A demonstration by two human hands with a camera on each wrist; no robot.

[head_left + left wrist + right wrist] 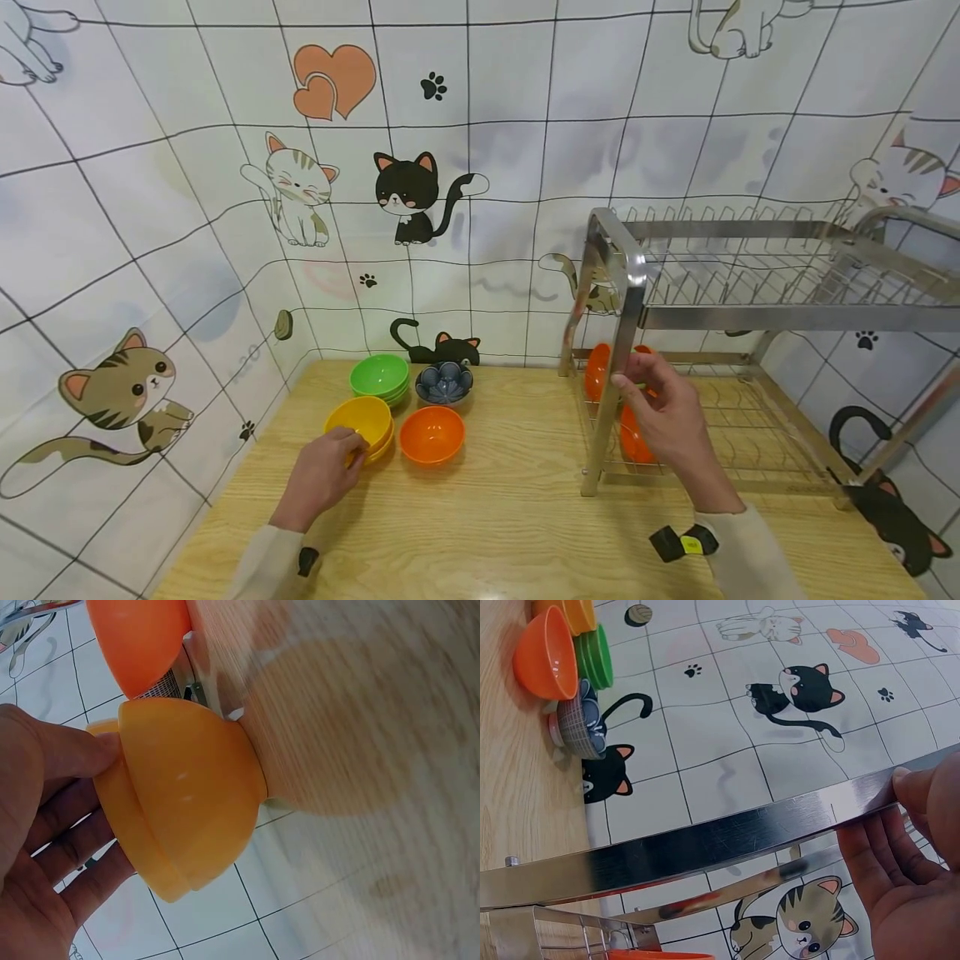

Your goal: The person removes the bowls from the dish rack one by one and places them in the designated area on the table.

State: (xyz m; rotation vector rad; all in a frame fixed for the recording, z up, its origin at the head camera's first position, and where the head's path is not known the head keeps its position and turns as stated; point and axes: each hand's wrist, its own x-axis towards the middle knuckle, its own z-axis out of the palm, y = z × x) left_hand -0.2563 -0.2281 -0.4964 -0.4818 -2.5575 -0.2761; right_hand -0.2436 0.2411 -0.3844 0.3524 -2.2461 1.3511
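Observation:
My left hand pinches the near rim of the upper of two nested yellow bowls, thumb outside and fingers inside. In the left wrist view the yellow bowls stand on the wooden table. With thumb and fingers, my right hand grips the front left post of a metal two-tier dish rack. The same post crosses the right wrist view. Behind that hand, orange bowls stand on the rack's lower tier, partly hidden by the post and hand.
An orange bowl sits right of the yellow ones. Behind are stacked green bowls and a dark blue flower-patterned bowl. The rack's upper tier has upright wire slots. A tiled, cat-printed wall encloses the table.

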